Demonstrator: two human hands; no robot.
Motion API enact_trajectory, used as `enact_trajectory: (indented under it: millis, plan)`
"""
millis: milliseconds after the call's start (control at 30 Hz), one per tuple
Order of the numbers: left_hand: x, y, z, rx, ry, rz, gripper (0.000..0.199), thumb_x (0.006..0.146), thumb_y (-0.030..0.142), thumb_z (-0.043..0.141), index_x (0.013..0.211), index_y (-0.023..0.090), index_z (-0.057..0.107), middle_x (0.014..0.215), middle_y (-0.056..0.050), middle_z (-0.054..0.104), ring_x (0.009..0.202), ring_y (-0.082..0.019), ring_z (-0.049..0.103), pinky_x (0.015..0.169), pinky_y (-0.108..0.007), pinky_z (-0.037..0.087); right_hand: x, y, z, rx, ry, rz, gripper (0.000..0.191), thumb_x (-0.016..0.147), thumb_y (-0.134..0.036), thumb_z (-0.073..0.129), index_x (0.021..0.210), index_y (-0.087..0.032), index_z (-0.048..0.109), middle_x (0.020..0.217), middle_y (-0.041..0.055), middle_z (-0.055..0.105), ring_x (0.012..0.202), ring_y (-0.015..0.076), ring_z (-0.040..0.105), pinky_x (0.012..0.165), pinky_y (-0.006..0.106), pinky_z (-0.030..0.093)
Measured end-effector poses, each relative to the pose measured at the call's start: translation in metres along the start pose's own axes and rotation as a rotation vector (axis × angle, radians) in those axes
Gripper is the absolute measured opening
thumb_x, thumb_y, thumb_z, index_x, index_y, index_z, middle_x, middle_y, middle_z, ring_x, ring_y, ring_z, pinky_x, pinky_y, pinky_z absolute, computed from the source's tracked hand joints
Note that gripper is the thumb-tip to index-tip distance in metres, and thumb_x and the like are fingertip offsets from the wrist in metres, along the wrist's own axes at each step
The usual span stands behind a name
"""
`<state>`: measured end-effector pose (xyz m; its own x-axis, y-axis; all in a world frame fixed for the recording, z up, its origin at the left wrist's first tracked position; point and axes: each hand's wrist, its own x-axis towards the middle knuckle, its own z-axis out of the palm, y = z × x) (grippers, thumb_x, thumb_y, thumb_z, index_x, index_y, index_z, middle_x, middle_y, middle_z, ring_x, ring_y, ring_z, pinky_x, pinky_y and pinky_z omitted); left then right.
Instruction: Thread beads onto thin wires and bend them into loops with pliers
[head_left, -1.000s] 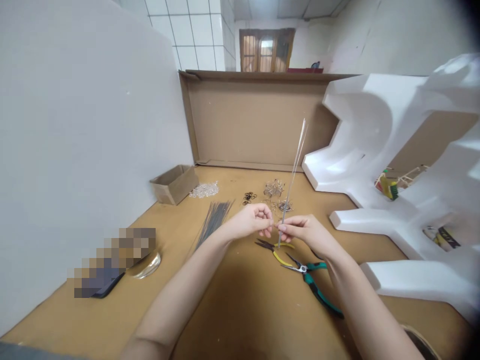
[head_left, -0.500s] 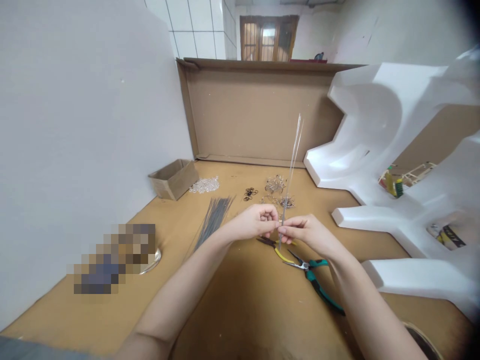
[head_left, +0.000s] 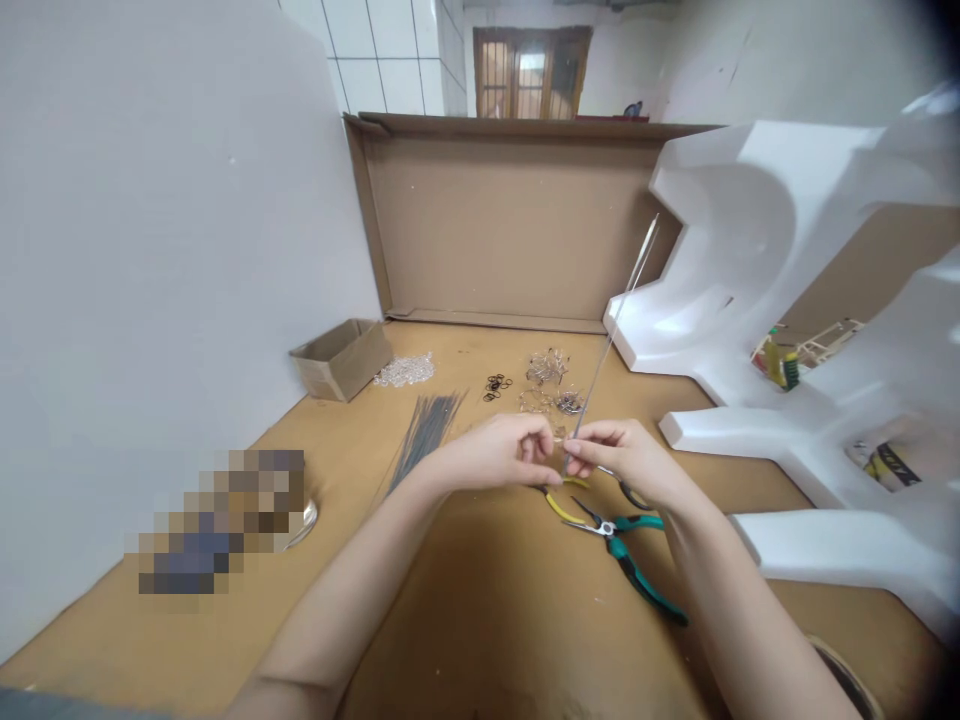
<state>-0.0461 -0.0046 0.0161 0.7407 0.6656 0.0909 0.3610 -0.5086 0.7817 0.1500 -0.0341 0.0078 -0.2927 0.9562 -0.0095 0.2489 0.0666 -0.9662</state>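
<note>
Because the thin wires (head_left: 609,340) need steadying, the right hand (head_left: 622,460) pinches them tilted up, the left hand (head_left: 499,452) curls in alongside (can't tell if it's gripping), and yellow-handled pliers (head_left: 561,506) sit handy on the bench (head_left: 465,600).

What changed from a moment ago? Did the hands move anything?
The thin silver wires pinched in the right hand tipped further right, leaning toward the white foam packing. The yellow-handled pliers and teal-handled pliers stayed on the tan tabletop.
</note>
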Motion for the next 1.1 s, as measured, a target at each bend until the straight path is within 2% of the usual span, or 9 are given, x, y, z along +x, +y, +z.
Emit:
enact_trajectory:
  millis: [100,167,333,700,833,933,1100]
  plan:
    - [-0.003,0.006,0.001,0.295,0.012,0.043,0.024,0.067,0.038,0.063,0.075,0.018,0.051,0.069,0.002,0.053,0.062,-0.01,0.046,0.054,-0.021,0.031,-0.001,-0.002,-0.004,0.031,0.018,-0.017,0.024,0.07,-0.039,0.063,0.071,-0.015,0.067,0.065,0.0042,0.067,0.059,0.0123,0.059,0.061,0.025,0.047]
    - [-0.004,0.008,0.004,0.378,0.032,0.072,0.021,0.069,0.036,0.061,0.073,0.019,0.049,0.069,0.003,0.054,0.061,-0.01,0.046,0.054,-0.021,0.029,-0.001,-0.003,-0.004,0.051,0.019,-0.032,0.024,0.071,-0.038,0.063,0.071,-0.015,0.067,0.064,0.0038,0.067,0.059,0.0121,0.058,0.061,0.025,0.047]
    - [-0.002,0.007,0.009,0.432,0.05,0.112,0.015,0.072,0.031,0.057,0.071,0.019,0.049,0.07,0.002,0.056,0.061,-0.01,0.047,0.053,-0.021,0.027,-0.001,-0.004,-0.001,0.073,0.017,-0.034,0.025,0.071,-0.04,0.063,0.072,-0.015,0.067,0.065,0.0039,0.067,0.06,0.0128,0.06,0.063,0.026,0.048]
    - [0.0,0.004,0.006,0.516,0.11,0.185,0.021,0.074,0.037,0.057,0.069,0.018,0.05,0.066,0.003,0.054,0.059,-0.009,0.047,0.053,-0.02,0.027,-0.001,-0.003,-0.001,0.074,-0.021,-0.029,0.025,0.072,-0.039,0.062,0.07,-0.015,0.067,0.065,0.0045,0.068,0.059,0.0125,0.061,0.062,0.026,0.048]
    - [0.001,0.004,0.007,0.46,0.094,0.154,0.021,0.074,0.039,0.056,0.073,0.019,0.055,0.069,0.001,0.056,0.063,-0.011,0.05,0.056,-0.02,0.03,-0.001,-0.003,0.001,0.062,-0.008,-0.024,0.025,0.069,-0.04,0.064,0.069,-0.015,0.067,0.063,0.0036,0.067,0.059,0.0128,0.06,0.063,0.027,0.048]
    - [0.0,0.003,0.005,0.306,0.06,0.121,0.026,0.073,0.043,0.058,0.083,0.019,0.059,0.079,-0.001,0.061,0.071,-0.013,0.053,0.06,-0.02,0.034,0.0,-0.003,0.003,0.046,0.034,-0.021,0.025,0.068,-0.041,0.065,0.069,-0.016,0.068,0.063,0.0035,0.066,0.06,0.0135,0.059,0.064,0.027,0.047]
    - [0.003,-0.005,0.004,0.049,-0.007,0.041,0.034,0.085,0.041,0.039,0.087,0.017,0.063,0.078,-0.002,0.062,0.068,-0.011,0.053,0.061,-0.02,0.038,0.002,-0.002,0.007,0.036,0.113,-0.068,0.024,0.066,-0.041,0.066,0.064,-0.017,0.068,0.062,0.0019,0.063,0.059,0.0133,0.055,0.061,0.027,0.044]
